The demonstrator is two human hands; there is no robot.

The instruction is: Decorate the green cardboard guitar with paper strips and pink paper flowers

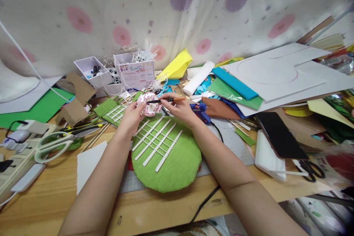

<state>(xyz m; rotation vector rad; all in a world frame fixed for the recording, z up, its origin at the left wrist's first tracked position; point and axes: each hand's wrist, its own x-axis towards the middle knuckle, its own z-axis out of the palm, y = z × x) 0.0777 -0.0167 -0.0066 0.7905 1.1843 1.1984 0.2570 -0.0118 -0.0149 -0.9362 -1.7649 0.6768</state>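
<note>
Evidently, right hand bends inward, pinching slim tool

The green disc looks matt, crinkled paper; the tabletop, smooth wood.

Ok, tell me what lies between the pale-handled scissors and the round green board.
In the head view: thin sticks, a piece of white paper and the left forearm, from scissors to board.

The left hand holds a ruffled white-and-pink piece; the right hand grips a slim tool, possibly a brush, near a green disc.
</note>
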